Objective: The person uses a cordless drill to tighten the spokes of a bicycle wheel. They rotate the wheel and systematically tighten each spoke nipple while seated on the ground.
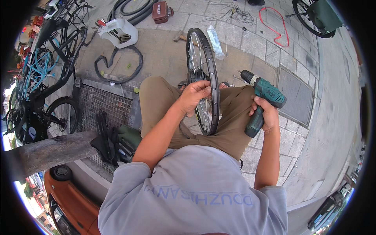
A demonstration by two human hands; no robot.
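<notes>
A black bicycle wheel [215, 100] without a tyre stands upright between my knees, its spokes and dark hub showing on the left side. My left hand [194, 96] is closed at the near part of the rim, thumb and fingers pinched by the spokes; whether a small part is between them is hidden. In my right hand [267, 112] is a green and black cordless drill [270, 91], gripped by its handle over my right knee. Its chuck points up and left, apart from the wheel.
Beyond the wheel lie a hammer [180, 36], a clear plastic packet [215, 42], loose spokes [241, 15] and a red strap [282, 24]. A cut white jug [120, 33] with tools, an inner tube [135, 70] and a brown case [160, 12] are left. Parked bikes [58, 55] stand far left.
</notes>
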